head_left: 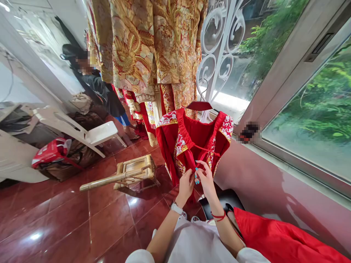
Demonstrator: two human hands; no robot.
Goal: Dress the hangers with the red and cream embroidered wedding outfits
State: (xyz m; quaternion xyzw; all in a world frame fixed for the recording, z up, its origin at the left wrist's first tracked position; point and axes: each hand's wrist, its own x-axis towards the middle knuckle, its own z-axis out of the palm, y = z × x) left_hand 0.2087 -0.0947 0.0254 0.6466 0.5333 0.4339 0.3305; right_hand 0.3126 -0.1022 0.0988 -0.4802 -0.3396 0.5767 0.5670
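Observation:
A red embroidered garment (192, 144) hangs in front of me on a dark red hanger (199, 106) hooked to a white scrolled metal grille (219, 44). My left hand (186, 184) and my right hand (205, 177) meet at the garment's front opening, low on the red cloth. Both hands have their fingers pinched together on the fabric edge or a small fastening there. What sits between the fingertips is too small to name. A white watch is on my left wrist and a red string on my right wrist.
Gold and red robes (153, 47) hang behind the garment. Red cloth (282, 241) lies at my right by a pink ledge (263, 182) under the window. A bamboo stool (134, 170), a white chair (90, 133), a red bag (51, 151) and a seated person (101, 91) are left.

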